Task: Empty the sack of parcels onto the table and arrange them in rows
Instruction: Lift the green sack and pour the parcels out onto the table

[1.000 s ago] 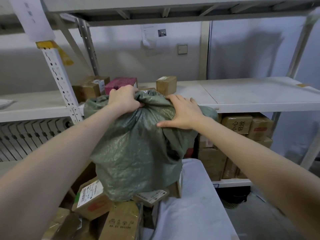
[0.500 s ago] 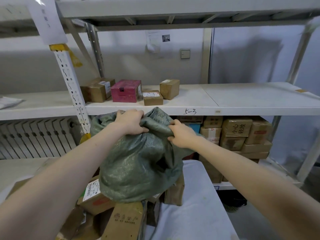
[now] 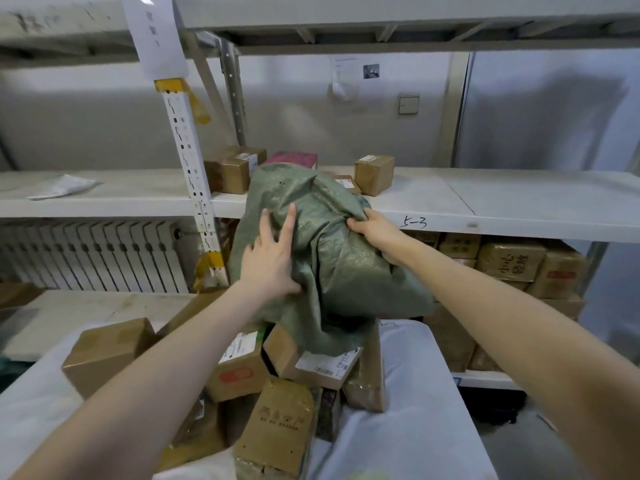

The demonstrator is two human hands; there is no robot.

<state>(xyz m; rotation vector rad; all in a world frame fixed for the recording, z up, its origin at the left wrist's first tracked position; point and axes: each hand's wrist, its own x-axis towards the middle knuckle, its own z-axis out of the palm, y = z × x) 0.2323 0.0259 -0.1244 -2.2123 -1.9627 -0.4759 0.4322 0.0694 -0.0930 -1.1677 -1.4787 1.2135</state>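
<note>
Storeroom, grey wall. A metal shelf rack (image 3: 502, 206) runs across the back with a few small cartons (image 3: 374, 174) on its middle shelf and more boxes (image 3: 509, 261) stacked under it. A radiator (image 3: 93, 254) sits low on the left. Close in front is the bench (image 3: 415, 427) under a white cover.

The green woven sack (image 3: 332, 271) is held up over the bench, its lower end draped on a heap of parcels (image 3: 242, 368). The parcels lie jumbled, touching and leaning on one another, with no rows. The sack's mouth seems to face down, though it is hidden by the folds.

The left grip (image 3: 268, 261) has its fingers straight and spread, palm flat on the sack's left flank. It is pressing and has hold of nothing. The right grip (image 3: 375, 232) has its fingers curled round a bunched fold at the sack's upper right, pinching the cloth.

The sack looks slack and mostly collapsed. I can't tell if any parcel is left inside.

Step in hand, as I judge it: emptying, near its end, with arranging not started. The next move likely calls for the left grip to take real hold of the cloth, or feel for a lump. Then both lift the sack clear, shake it and put it aside. After that the heap needs spreading over the free cover on the right. Some of the boxes sit close to the near edge, so a careless pull could tip one off.
</note>
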